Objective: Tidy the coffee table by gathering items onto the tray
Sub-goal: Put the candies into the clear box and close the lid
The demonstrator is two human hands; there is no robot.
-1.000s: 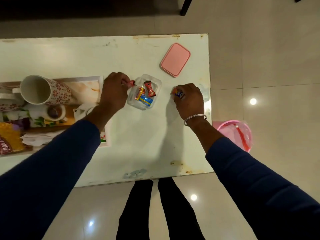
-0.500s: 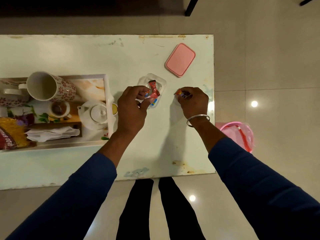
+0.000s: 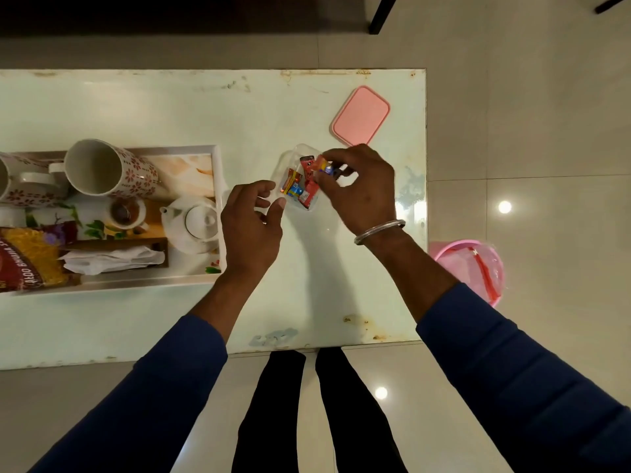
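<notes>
Change since half a second ago: my right hand (image 3: 360, 189) has moved from the bare table (image 3: 143, 107) to above the clear container (image 3: 296, 180), fingers pinching a wrapped candy (image 3: 322, 167) over its rim. My left hand (image 3: 251, 221) has drawn back from the container and now hovers just beside its near-left corner, fingers loosely curled and holding nothing. Several wrapped sweets (image 3: 296, 187) lie inside the container.

Surroundings: the pink lid (image 3: 361, 115) lies flat on the table beyond my right hand, apart from the container. The tray (image 3: 218, 213) sits to the left, carrying a flowered mug (image 3: 102, 169), a white teapot (image 3: 194, 221), a small cup (image 3: 124, 211), a tissue holder (image 3: 116, 259) and a snack packet (image 3: 27, 259). A pink bin (image 3: 471, 268) stands on the floor off the table's right edge.

Writing: the packet's lettering is only partly legible.
</notes>
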